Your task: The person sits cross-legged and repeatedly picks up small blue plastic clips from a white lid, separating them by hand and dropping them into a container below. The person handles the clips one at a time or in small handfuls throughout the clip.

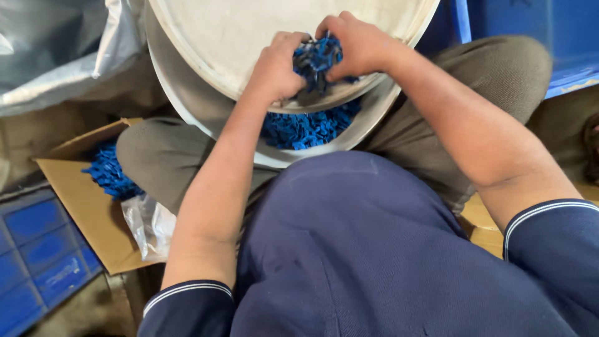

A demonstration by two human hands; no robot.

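Note:
Both my hands meet over a round whitish tray (218, 37) resting on my lap. My left hand (274, 65) and my right hand (359, 43) are closed together around a clump of small blue plastic parts (317, 57). Under that tray sits a second, metal-coloured basin (187, 103) holding a heap of the same blue parts (309, 128), partly hidden by the upper tray's rim and my left forearm.
A cardboard box (87, 200) with more blue parts (109, 175) and a clear plastic bag (150, 228) lies at my left knee. A blue crate (37, 249) sits at the lower left, grey plastic sheeting (56, 50) at the upper left, a blue bin (536, 25) at the upper right.

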